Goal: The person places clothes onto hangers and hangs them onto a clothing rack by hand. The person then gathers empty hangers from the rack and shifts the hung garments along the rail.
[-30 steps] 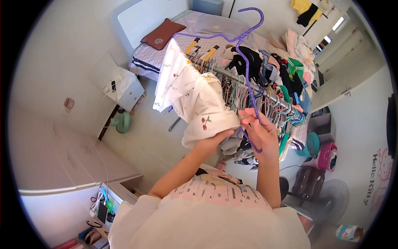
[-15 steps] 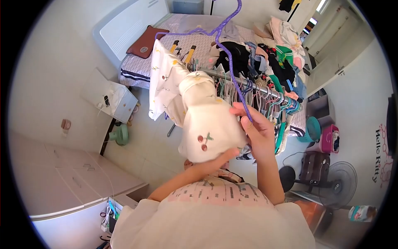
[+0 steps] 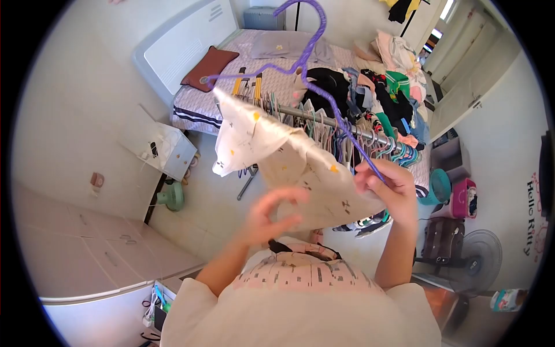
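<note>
Farthest back, the bed [image 3: 188, 104] spreads across the scene, clothes piled on its right side. On the near side of it, the metal rail [image 3: 298, 111] of a clothes rack slants from far left to near right, packed with hangers.

Nearer than the rail is the white printed garment [image 3: 300, 173], its long axis following much the same slant: one tip lies far left, the other end near right, by the person's right hand [image 3: 393, 188]. From that hand, therefore, most of the cloth lies to the left and far; from the left hand [image 3: 272, 217], it lies just beyond and to the right. The left hand is nearer the cloth's middle, the right nearer its end.

Narrower than the cloth, the purple hanger [image 3: 304, 58] points its hook to the far side. Its left end meets the garment's far-left tip, while its right arm runs down into the right hand, pinched between thumb and fingers; whether they also grip cloth, I cannot tell. Blurred, the left hand has its thumb and fingers apart, and its contact with the cloth is unclear.
</note>
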Available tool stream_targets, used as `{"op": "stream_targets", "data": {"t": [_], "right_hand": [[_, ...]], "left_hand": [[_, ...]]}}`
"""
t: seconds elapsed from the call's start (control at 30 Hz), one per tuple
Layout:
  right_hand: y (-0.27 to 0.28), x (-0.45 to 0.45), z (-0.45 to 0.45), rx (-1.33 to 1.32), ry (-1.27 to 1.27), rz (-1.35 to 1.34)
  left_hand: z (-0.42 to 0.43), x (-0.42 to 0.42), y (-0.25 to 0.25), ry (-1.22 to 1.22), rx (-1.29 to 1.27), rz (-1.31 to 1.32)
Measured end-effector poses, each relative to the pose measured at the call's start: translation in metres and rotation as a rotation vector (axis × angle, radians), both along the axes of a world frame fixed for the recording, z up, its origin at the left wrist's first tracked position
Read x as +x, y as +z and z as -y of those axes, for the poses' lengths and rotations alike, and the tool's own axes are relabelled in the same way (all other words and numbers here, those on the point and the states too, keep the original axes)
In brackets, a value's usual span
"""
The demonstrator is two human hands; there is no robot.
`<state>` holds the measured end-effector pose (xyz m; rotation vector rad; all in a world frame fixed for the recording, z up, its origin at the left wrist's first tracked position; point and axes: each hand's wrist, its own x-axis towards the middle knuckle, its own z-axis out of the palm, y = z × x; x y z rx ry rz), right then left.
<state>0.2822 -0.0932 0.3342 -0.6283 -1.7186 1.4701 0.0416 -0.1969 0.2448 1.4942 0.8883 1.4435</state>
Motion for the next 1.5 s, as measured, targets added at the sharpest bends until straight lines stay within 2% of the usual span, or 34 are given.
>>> {"op": "stream_targets", "data": {"t": [0.07,0.1,0.13,0.17,0.2,0.23,0.27,0.3,0.33,0.37,0.4,0.43,0.5,0.53,0.57,0.63,0.67,0.73,0.77,0.83,0.87,0.9,0.97,1.03,1.07,1.13,1.17,1.23,1.27,1.33,1.4,1.5], "right_hand": [[0.004,0.009,0.003,0.038,0.068,0.058],[0.009,0.010,0.004,0.087,0.134,0.115],[0.014,0.010,0.006,0.204,0.135,0.173],[0.017,0.012,0.009,0.203,0.135,0.174],[0.019,0.014,0.011,0.296,0.090,0.215],[0.023,0.016,0.011,0.390,0.044,0.255],[0.027,0.022,0.015,0.393,0.042,0.253],[0.029,0.032,0.023,0.351,-0.096,0.313],[0.031,0.044,0.032,0.306,-0.234,0.372],[0.033,0.057,0.040,0.303,-0.258,0.396],[0.033,0.072,0.048,0.298,-0.281,0.422],[0.024,0.092,0.053,0.313,-0.291,0.430],[0.008,0.116,0.071,0.184,-0.370,0.354],[-0.001,0.126,0.078,0.170,-0.374,0.362],[-0.011,0.136,0.083,0.141,-0.360,0.331],[-0.025,0.144,0.094,0.097,-0.361,0.324],[-0.031,0.144,0.098,0.122,-0.378,0.343],[-0.045,0.142,0.109,0.113,-0.434,0.327],[-0.051,0.142,0.115,0.100,-0.483,0.318],[-0.065,0.146,0.129,0.065,-0.564,0.305],[-0.067,0.147,0.136,0.037,-0.585,0.330],[-0.070,0.148,0.143,0.025,-0.607,0.325],[-0.072,0.149,0.158,0.005,-0.652,0.320],[-0.079,0.151,0.170,-0.003,-0.674,0.308],[-0.080,0.148,0.176,-0.030,-0.682,0.321],[-0.079,0.137,0.184,-0.047,-0.689,0.331],[-0.081,0.132,0.189,-0.091,-0.702,0.353],[-0.089,0.113,0.194,-0.171,-0.690,0.350],[-0.101,0.104,0.195,-0.215,-0.651,0.306],[-0.117,0.065,0.198,-0.439,-0.680,0.310],[-0.138,0.023,0.194,-0.512,-0.674,0.369],[-0.159,-0.031,0.166,-0.407,-0.658,0.553]], "left_hand": [[-0.026,-0.015,0.043,0.585,0.448,-0.680],[-0.041,-0.024,0.047,0.586,0.447,-0.681],[-0.053,-0.033,0.048,0.555,0.503,-0.972],[-0.057,-0.038,0.046,0.512,0.554,-1.262],[-0.056,-0.039,0.043,0.511,0.554,-1.261],[-0.054,-0.041,0.039,0.378,0.383,-1.096],[-0.052,-0.044,0.038,0.246,0.219,-0.930],[-0.045,-0.045,0.039,0.245,0.222,-0.932],[-0.033,-0.045,0.040,0.390,0.445,-0.890],[-0.021,-0.047,0.039,0.532,0.667,-0.834],[-0.011,-0.060,0.018,0.659,0.725,-0.937],[-0.015,-0.064,-0.001,0.657,0.724,-0.933],[-0.019,-0.070,-0.029,1.155,0.639,-0.425],[-0.017,-0.075,-0.033,0.902,0.369,-0.283],[-0.019,-0.085,-0.046,0.893,0.356,-0.280],[-0.031,-0.102,-0.079,0.033,0.003,0.013],[-0.034,-0.097,-0.079,0.026,0.006,0.016],[-0.043,-0.079,-0.078,-0.419,-0.511,-0.228],[-0.048,-0.071,-0.077,-0.420,-0.507,-0.227],[-0.059,-0.063,-0.074,-0.431,-0.509,-0.451],[-0.073,-0.067,-0.082,-0.514,-0.404,-0.568],[-0.087,-0.069,-0.094,-0.509,-0.402,-0.566],[-0.116,-0.067,-0.116,-0.132,0.278,-1.235],[-0.164,-0.059,-0.125,-0.318,0.292,-1.104],[-0.181,-0.064,-0.135,-0.318,0.292,-1.109],[-0.213,-0.072,-0.149,-0.246,0.469,-1.527],[-0.224,-0.079,-0.148,-0.250,0.482,-1.533],[-0.237,-0.099,-0.147,-0.213,0.424,-1.969],[-0.242,-0.107,-0.151,-0.219,0.434,-1.973],[-0.248,-0.121,-0.159,-0.404,0.402,-2.012],[-0.245,-0.131,-0.154,-0.414,0.425,-1.995],[-0.237,-0.130,-0.143,-0.399,0.419,-2.022]]}}
